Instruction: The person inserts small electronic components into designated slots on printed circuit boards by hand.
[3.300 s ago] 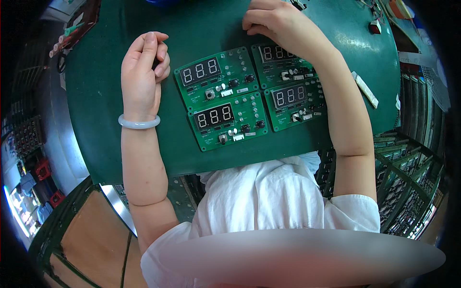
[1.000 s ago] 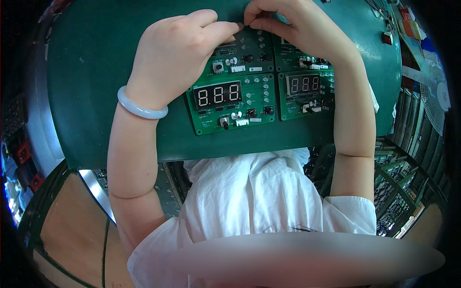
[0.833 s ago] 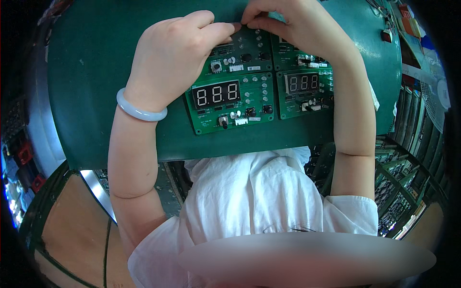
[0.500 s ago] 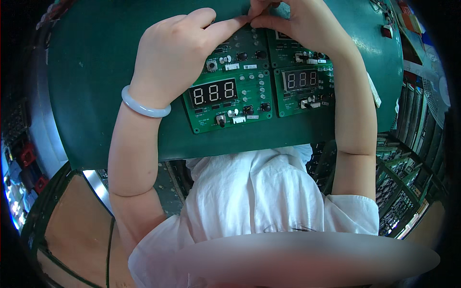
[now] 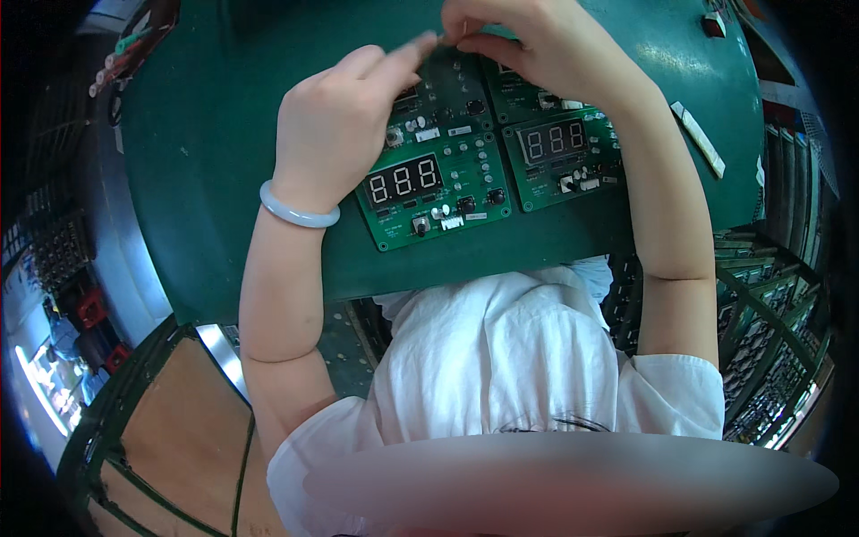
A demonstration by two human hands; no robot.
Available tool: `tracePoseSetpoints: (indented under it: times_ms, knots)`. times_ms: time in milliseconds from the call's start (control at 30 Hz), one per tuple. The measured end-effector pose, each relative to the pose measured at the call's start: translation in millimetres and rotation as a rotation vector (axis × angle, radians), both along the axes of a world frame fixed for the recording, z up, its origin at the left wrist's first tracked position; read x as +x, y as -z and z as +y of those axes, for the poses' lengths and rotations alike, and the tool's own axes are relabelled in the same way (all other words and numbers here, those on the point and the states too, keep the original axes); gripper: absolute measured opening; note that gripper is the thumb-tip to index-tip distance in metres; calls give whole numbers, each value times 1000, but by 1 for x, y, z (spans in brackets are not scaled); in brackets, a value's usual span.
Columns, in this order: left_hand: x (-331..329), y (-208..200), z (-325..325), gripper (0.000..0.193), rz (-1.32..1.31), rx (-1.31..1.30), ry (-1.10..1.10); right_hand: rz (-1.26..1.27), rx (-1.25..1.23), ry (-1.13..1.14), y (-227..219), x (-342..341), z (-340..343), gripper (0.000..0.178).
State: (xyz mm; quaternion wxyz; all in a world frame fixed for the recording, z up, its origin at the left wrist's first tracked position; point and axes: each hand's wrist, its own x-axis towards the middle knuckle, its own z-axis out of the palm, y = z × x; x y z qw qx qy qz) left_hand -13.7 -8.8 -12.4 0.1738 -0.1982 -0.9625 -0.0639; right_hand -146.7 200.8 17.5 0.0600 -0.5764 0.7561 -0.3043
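Observation:
My left hand [image 5: 344, 112] reaches over the left column of green circuit boards [image 5: 465, 170], index finger and thumb drawn together, their tips blurred. A pale bangle circles its wrist. Tip to tip with it, my right hand [image 5: 528, 45] is closed in a pinch above the far end of the boards. Whatever lies between the fingertips is too small to make out. The nearest board carries a three-digit display [image 5: 403, 182], black buttons and a white connector. A second column of boards [image 5: 537, 197] stands beside it, partly behind my right forearm.
The boards lie on a green tabletop [image 5: 224, 179] with a curved edge. A white strip [image 5: 698, 140] lies right of my right forearm, and a small red-and-white object [image 5: 714, 24] sits beyond. Coloured cylindrical handles [image 5: 116, 63] show at the far left. Dark racks [image 5: 769, 340] stand at the right.
The whole view has shifted slightly. My fingertips stay together at the far end of the boards, the left ones now blurred. The white strip beside my right forearm shows more fully.

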Motion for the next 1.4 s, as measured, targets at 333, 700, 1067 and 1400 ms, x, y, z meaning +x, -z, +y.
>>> tracePoseSetpoints:
  times_ms: [333, 700, 1067, 1400]
  knots:
    - [7, -16, 2, 62, -670, 1599, 231, -266, -385, -28, -25, 29, -2, 18]
    - [11, -17, 11, 57, -1043, 1790, 339, 694, -750, -83, 22, 9, -29, 17]
    - [9, -23, -2, 41, -872, 1965, 22, -37, -810, -179, 22, -4, -9, 17]
    - [15, -20, -14, 28, -742, 1487, 1, -116, -18, -119, -17, 14, 7, 21]
